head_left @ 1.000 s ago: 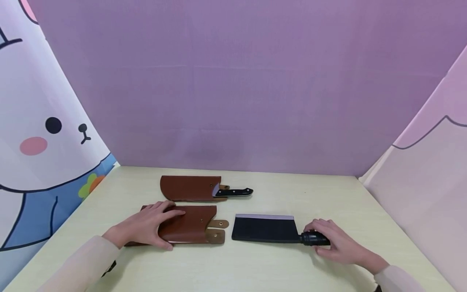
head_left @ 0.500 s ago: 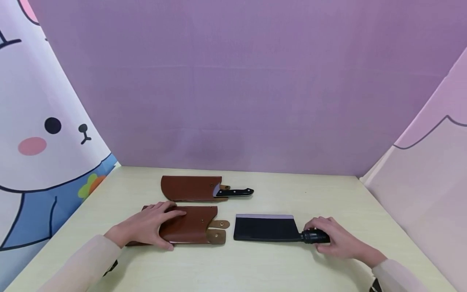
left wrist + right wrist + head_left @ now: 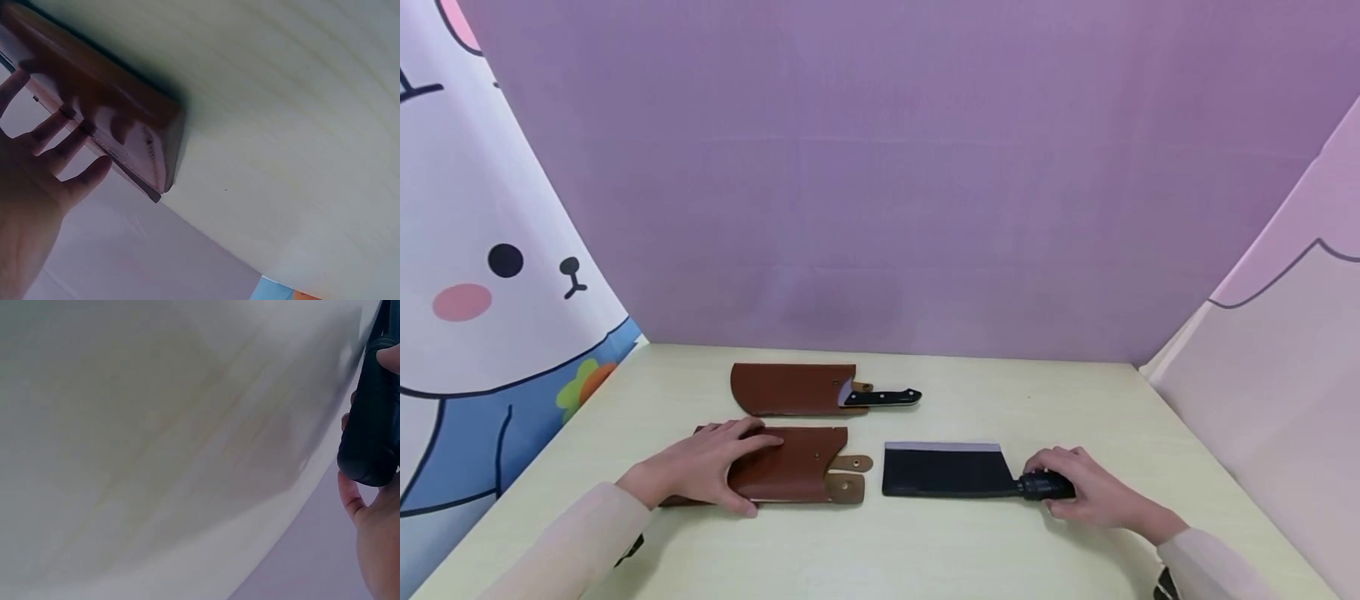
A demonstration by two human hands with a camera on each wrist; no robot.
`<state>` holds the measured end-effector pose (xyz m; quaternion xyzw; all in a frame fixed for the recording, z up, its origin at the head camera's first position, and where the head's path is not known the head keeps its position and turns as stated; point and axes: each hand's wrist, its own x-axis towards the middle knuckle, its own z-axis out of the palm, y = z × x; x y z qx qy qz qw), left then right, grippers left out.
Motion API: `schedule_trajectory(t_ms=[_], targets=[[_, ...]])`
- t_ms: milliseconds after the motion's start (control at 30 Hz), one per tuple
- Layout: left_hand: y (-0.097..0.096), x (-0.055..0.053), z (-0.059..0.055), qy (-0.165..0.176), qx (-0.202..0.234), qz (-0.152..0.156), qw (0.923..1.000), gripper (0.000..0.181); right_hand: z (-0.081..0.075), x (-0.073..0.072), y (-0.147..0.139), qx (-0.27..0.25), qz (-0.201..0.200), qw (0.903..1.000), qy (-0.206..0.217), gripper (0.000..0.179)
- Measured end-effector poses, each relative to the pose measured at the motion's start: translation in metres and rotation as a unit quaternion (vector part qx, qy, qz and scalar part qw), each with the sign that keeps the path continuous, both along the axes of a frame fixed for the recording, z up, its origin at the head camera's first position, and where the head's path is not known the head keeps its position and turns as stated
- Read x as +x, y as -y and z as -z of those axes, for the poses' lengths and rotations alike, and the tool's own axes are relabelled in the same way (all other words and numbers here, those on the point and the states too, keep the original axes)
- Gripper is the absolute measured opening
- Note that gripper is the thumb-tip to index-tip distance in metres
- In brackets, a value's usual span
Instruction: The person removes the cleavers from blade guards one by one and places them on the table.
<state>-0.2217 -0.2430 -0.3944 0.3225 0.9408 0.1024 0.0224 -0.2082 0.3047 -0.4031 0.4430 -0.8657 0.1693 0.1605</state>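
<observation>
My left hand point(image 3: 711, 462) spans a brown leather knife sheath point(image 3: 801, 479) from above, its thumb at the near edge and fingers over the far edge. The left wrist view shows the fingertips touching the edge of this sheath point(image 3: 134, 128). On the right, my right hand point(image 3: 1093, 492) grips the black handle point(image 3: 1037, 486) of a cleaver. The cleaver's dark blade point(image 3: 947, 472) points left toward the sheath mouth, a small gap apart, with its pale edge facing away. In the right wrist view, fingers and thumb hold the handle point(image 3: 370, 419).
Behind lies a second brown sheath point(image 3: 793, 388) with a knife in it; the knife's black riveted handle point(image 3: 883, 397) sticks out to the right. Two snap straps point(image 3: 847, 488) hang open at the nearer sheath's mouth. A purple cloth wall point(image 3: 887, 183) closes off the pale table point(image 3: 955, 550).
Almost nothing differs. The view has shifted slightly, and both hands keep their places on the sheath and the cleaver handle.
</observation>
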Motion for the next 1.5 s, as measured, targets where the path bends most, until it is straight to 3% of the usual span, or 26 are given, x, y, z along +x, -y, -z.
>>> schedule_trajectory(t_ms=[267,500,1100,1500], targets=[[0.001,0.001,-0.001,0.027,-0.004,-0.012,0.9996,0.088,0.002,0.0,0.001,0.005,0.003,0.9999,0.009,0.052],[0.001,0.003,-0.002,0.027,-0.006,-0.007,0.9996,0.09,0.001,-0.001,0.001,0.013,0.006,0.9998,0.016,0.053],[0.002,0.006,-0.017,0.046,0.003,0.0,0.9989,0.093,-0.013,0.002,0.001,0.039,0.009,0.9974,0.059,0.053],[0.001,-0.004,-0.025,0.011,0.01,0.01,0.9998,0.089,-0.024,-0.005,0.006,0.035,0.013,0.9985,0.04,0.05]])
